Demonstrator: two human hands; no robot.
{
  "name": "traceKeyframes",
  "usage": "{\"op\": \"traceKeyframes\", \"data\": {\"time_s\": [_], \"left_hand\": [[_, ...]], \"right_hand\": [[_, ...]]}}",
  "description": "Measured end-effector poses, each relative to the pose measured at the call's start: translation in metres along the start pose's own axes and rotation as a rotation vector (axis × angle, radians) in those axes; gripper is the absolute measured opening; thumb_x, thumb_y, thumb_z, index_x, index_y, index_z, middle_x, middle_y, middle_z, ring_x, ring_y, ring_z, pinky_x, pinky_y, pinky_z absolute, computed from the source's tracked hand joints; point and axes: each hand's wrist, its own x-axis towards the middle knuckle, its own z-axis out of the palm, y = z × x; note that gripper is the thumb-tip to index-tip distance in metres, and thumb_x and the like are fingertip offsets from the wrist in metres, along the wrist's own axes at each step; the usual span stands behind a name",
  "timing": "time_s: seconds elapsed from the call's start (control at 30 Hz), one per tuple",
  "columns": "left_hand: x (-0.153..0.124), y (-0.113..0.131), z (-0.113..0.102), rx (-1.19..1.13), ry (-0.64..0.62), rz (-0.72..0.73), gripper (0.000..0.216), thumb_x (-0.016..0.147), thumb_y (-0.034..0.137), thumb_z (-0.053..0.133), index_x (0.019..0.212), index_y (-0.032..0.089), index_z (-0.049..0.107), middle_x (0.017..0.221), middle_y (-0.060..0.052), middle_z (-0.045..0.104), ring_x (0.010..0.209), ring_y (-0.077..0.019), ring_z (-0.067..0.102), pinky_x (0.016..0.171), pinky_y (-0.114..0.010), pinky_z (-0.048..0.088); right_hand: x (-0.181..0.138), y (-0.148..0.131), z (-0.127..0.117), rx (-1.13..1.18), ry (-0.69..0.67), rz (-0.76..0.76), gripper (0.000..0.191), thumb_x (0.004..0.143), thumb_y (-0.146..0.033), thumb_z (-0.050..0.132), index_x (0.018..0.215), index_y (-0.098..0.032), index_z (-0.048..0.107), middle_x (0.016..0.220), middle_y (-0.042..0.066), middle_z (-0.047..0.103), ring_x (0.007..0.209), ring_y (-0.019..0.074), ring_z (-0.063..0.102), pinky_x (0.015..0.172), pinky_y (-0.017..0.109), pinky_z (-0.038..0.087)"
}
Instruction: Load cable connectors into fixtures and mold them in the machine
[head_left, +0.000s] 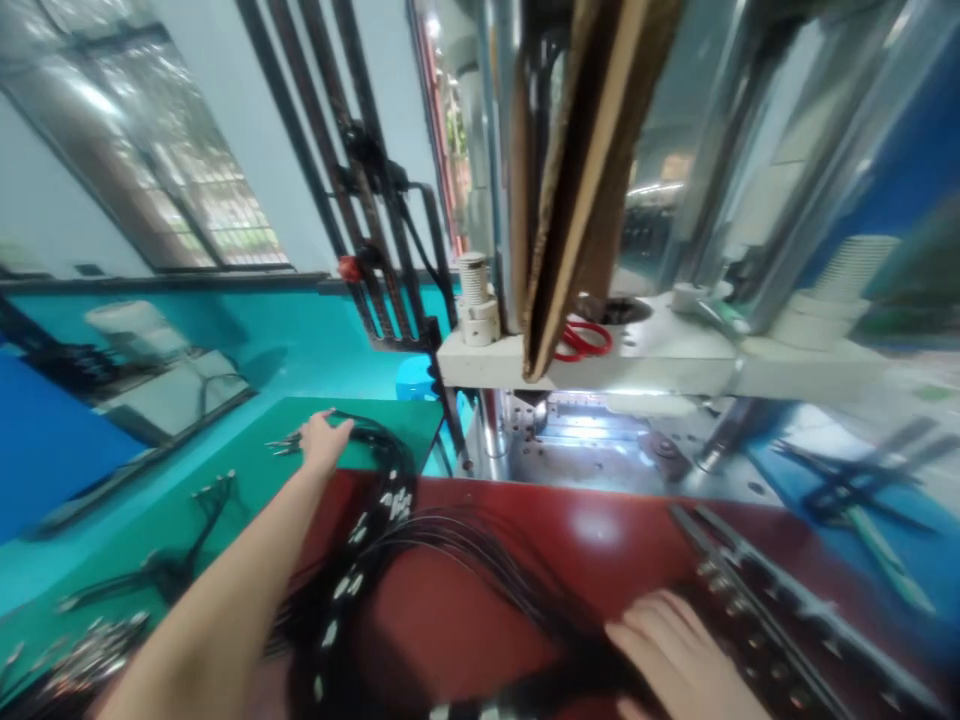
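Note:
A thick loop of thin black cables (465,545) with white labels lies across the dark red board (525,630) and runs onto the green mat. My left hand (324,440) is stretched far forward over the mat, closed round one end of these cables. Bare metal tips stick out to the left of its fingers. Close to me at the lower right, my right hand (679,655) is slightly blurred, its fingers bent over the cables. Its thumb is mostly hidden.
A press with a white plate (622,370) stands ahead, holding cardboard (577,180) and red-handled scissors (583,340). A metal rail (780,620) lies right of my right hand. More cables (172,570) rest on the green mat (262,480). Tools (855,500) lie on blue at right.

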Motion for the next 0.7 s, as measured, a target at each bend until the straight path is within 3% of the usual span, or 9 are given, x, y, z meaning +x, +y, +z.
{"op": "traceKeyframes", "data": {"time_s": [0.1,0.23,0.27,0.37,0.47,0.6,0.7], "left_hand": [[-0.059,0.027,-0.002,-0.070,-0.380,0.381,0.040,0.071,0.040,0.050,0.102,0.016,0.052,0.100,-0.008,0.061,0.097,-0.0231,0.056,0.087,-0.035,0.043],[-0.179,0.059,-0.011,0.058,-0.898,0.931,0.031,0.080,0.042,0.043,0.101,0.022,0.056,0.100,-0.003,0.063,0.093,-0.0189,0.058,0.086,-0.031,0.044],[-0.209,0.067,-0.012,0.085,-0.966,1.066,0.030,0.082,0.041,0.042,0.103,0.024,0.056,0.106,-0.003,0.061,0.098,-0.0184,0.056,0.090,-0.031,0.042],[-0.283,0.098,0.004,0.104,-0.998,1.338,0.038,0.085,0.041,0.037,0.118,0.026,0.049,0.126,-0.004,0.050,0.116,-0.0184,0.044,0.101,-0.035,0.033],[-0.332,0.138,0.046,0.075,-0.967,1.478,0.051,0.085,0.047,0.034,0.129,0.022,0.036,0.138,-0.007,0.035,0.126,-0.0188,0.031,0.105,-0.036,0.028],[-0.368,0.176,0.108,0.179,-0.921,1.561,0.065,0.082,0.058,0.029,0.131,0.016,0.033,0.141,-0.011,0.028,0.130,-0.0236,0.024,0.105,-0.043,0.022],[-0.379,0.183,0.131,0.272,-0.940,1.568,0.071,0.080,0.062,0.024,0.130,0.014,0.035,0.139,-0.013,0.032,0.129,-0.0240,0.027,0.104,-0.044,0.021]], "right_hand": [[-0.022,0.023,-0.024,0.037,-0.014,0.213,0.022,0.078,-0.017,0.049,0.098,-0.022,0.056,0.091,0.003,0.063,0.085,0.0199,0.057,0.083,0.037,0.039],[-0.070,0.067,-0.051,0.040,0.037,0.592,0.013,0.084,-0.022,0.045,0.089,-0.020,0.056,0.086,0.006,0.060,0.082,0.0195,0.056,0.073,0.034,0.043],[-0.081,0.076,-0.055,0.055,0.027,0.687,0.014,0.085,-0.024,0.044,0.087,-0.020,0.057,0.085,0.006,0.060,0.081,0.0195,0.056,0.072,0.033,0.044],[-0.098,0.089,-0.055,0.149,-0.027,0.811,0.016,0.083,-0.028,0.047,0.091,-0.020,0.057,0.087,0.006,0.058,0.083,0.0199,0.055,0.074,0.033,0.044],[-0.100,0.092,-0.043,0.170,0.019,0.856,0.016,0.079,-0.027,0.051,0.090,-0.019,0.058,0.083,0.005,0.058,0.080,0.0201,0.054,0.072,0.033,0.043],[-0.098,0.094,-0.036,0.195,0.057,0.826,0.020,0.080,-0.022,0.046,0.063,-0.019,0.056,0.069,0.003,0.056,0.069,0.0167,0.053,0.065,0.029,0.042],[-0.097,0.094,-0.039,0.208,0.116,0.810,0.020,0.081,-0.019,0.044,0.064,-0.018,0.055,0.069,0.003,0.055,0.068,0.0158,0.052,0.065,0.027,0.042]]}}
